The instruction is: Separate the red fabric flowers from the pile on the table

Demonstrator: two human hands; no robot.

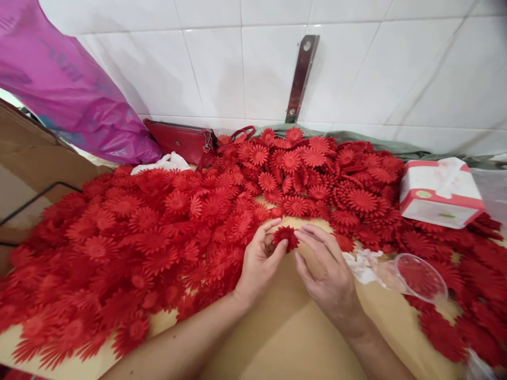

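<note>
A small dark red flower (285, 238) with layered petals is pinched between the thumb and fingers of my left hand (259, 261), over the middle of the tan table (285, 322). Beside it on the right is my right hand (327, 266), its fingers bent and apart from the thumb, fingertips close to the flower's right petals. Whether those fingertips touch the petals is hard to tell. Loose red petal pieces (122, 253) lie in a broad heap to the left, and a taller pile of red flowers (293, 158) stands behind my hands.
A tissue box (441, 195) rests at the right, near a clear plastic cup (420, 278) and crumpled tissue (362, 264). A red purse (180, 142) and purple bag (87, 95) are at the back left, by a cardboard box (35, 153). A tiled wall (214, 68) stands behind.
</note>
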